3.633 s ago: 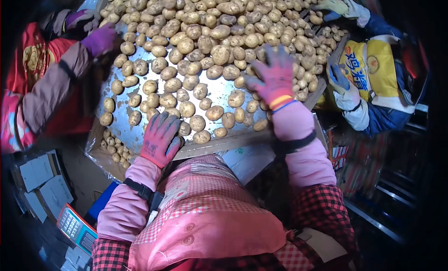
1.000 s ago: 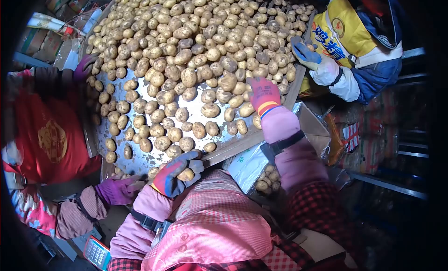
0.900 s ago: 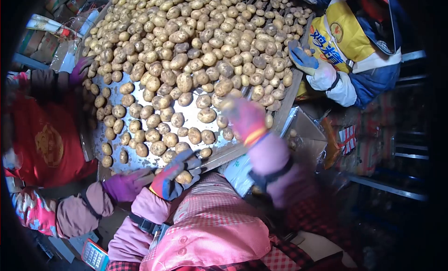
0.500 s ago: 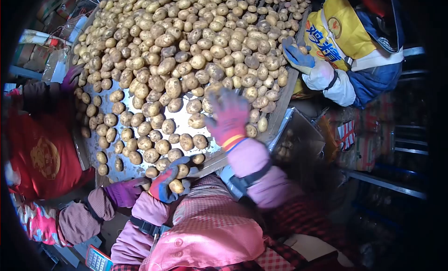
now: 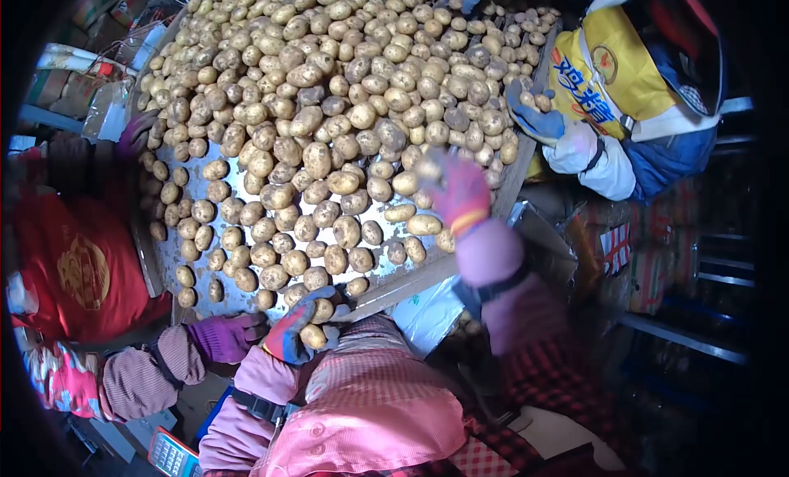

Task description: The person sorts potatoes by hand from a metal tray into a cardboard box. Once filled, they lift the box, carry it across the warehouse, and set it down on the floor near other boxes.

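The right hand (image 5: 459, 189) has shifted right, blurred, grip unclear; potatoes (image 5: 347, 230) cover more desk (image 5: 394, 293); the left hand (image 5: 289, 329) grips two.

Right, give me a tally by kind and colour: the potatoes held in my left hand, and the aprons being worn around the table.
Potatoes visible in your left hand: 2
Pink apron: 1
Red apron: 1
Yellow apron: 1
Total: 5
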Action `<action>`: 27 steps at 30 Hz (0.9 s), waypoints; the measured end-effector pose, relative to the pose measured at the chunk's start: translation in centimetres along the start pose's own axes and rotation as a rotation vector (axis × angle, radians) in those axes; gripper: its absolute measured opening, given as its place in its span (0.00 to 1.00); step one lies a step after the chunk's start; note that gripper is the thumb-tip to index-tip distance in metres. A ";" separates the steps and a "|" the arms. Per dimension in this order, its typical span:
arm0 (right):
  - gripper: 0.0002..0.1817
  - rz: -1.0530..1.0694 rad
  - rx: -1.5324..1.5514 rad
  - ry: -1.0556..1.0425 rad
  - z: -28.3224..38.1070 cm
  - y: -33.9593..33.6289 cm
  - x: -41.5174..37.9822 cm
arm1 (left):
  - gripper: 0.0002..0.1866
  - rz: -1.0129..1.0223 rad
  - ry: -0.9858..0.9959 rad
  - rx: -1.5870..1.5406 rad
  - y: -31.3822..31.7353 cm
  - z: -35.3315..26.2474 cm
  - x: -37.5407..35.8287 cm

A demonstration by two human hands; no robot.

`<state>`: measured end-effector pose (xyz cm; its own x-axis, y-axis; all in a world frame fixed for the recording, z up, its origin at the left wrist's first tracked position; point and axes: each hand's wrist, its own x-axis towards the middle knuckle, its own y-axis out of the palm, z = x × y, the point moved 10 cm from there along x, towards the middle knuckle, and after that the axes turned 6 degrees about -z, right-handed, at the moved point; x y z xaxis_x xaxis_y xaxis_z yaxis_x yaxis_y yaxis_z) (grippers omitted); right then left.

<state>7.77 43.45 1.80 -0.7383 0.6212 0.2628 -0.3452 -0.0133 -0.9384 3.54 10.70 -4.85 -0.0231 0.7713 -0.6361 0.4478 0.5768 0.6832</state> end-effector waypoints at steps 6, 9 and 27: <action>0.34 -0.133 0.269 -0.019 2.5 1.3 5.6 | 0.26 -0.073 0.014 -0.017 0.8 -0.5 0.6; 0.35 -0.076 0.182 0.031 7.0 5.2 4.9 | 0.27 -0.056 -0.006 -0.095 1.5 -0.3 0.6; 0.32 0.376 -0.023 -0.076 7.9 6.9 8.1 | 0.29 -0.148 0.101 -0.118 0.7 -1.0 0.1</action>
<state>-5.14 42.19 -0.79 -0.8520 0.5166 -0.0853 -0.0299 -0.2106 -0.9771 2.93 11.46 -4.05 -0.1727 0.6957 -0.6973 0.3248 0.7086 0.6264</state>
